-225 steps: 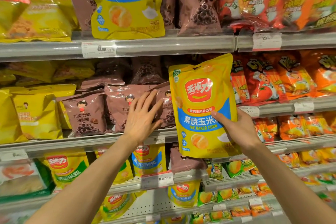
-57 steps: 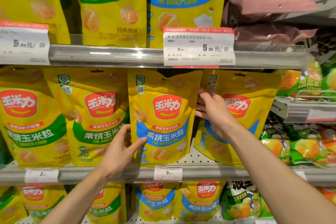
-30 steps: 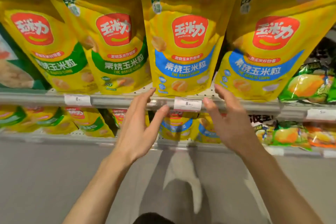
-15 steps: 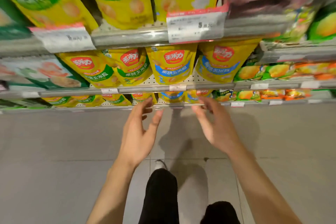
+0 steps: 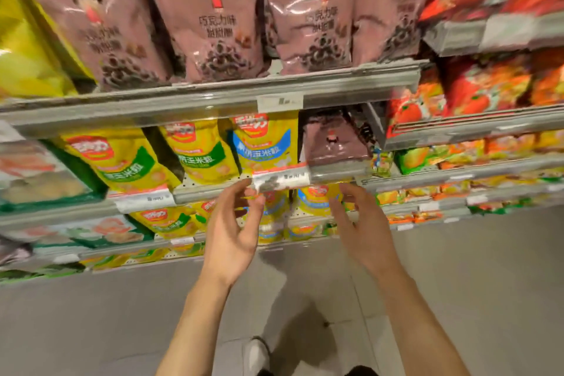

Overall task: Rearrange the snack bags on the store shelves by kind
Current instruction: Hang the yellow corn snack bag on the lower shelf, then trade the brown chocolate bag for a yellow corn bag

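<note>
Brown chocolate-ring snack bags (image 5: 213, 18) fill the upper shelf. On the shelf below stand yellow corn bags with green bands (image 5: 122, 159) and one with a blue band (image 5: 265, 143), and to their right lies a single brown bag (image 5: 332, 140). My left hand (image 5: 232, 232) and my right hand (image 5: 363, 229) hover empty in front of the shelf edge just under that row, fingers spread, palms facing each other. Neither touches a bag.
Red and orange tomato-print bags (image 5: 476, 91) fill the shelves at right. Green packs (image 5: 36, 183) sit at far left. A price tag (image 5: 280, 178) hangs on the shelf rail (image 5: 213, 101) above my hands. Grey floor tiles (image 5: 91, 320) lie below.
The view has swung up from the floor to the higher shelves, bringing the brown bags into sight. Both hands stay empty and have risen toward the corn-bag shelf rail.
</note>
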Demonstrator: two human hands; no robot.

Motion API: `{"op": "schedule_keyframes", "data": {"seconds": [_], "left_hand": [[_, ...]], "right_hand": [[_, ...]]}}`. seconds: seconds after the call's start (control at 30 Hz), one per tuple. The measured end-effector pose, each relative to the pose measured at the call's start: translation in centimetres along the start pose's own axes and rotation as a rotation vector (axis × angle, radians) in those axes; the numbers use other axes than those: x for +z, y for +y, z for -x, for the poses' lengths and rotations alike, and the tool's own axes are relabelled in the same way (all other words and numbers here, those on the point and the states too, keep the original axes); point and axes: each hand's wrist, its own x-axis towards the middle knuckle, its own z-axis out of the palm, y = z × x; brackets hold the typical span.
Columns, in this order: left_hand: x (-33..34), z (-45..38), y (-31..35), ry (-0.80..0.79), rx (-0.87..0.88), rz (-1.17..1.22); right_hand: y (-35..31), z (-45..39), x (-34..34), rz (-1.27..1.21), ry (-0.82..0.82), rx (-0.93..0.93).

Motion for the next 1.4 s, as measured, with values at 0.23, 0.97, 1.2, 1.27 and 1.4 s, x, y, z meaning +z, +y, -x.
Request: {"op": "schedule_keyframes", "data": {"seconds": [0.23,0.97,1.2,1.27,1.4], "left_hand": [[9.5,-4.1,3.2,-0.007,-0.114,0.046],[22.6,-17.6,1.8,-0.01,-0.432,-0.263],[22.9,-19.8,2.1,-0.1,-0.601,0.033],[23.1,-20.0,1.7,-0.139,-0.625,0.094],[23.3,-20.4,-0.4,-0.078,-0.643,0.225]], "right_hand": [[5.4,-7.5,-6.7,0.088,-0.01,0.029],[8.4,-22.4,-0.9,0.113,-0.418,0.248],[8.7,-23.3,0.0,0.01,-0.345,0.416],[8.5,-23.2,0.2,0.013,-0.33,0.409],[7.8,-23.5,0.4,0.006,-0.33,0.397]]}}
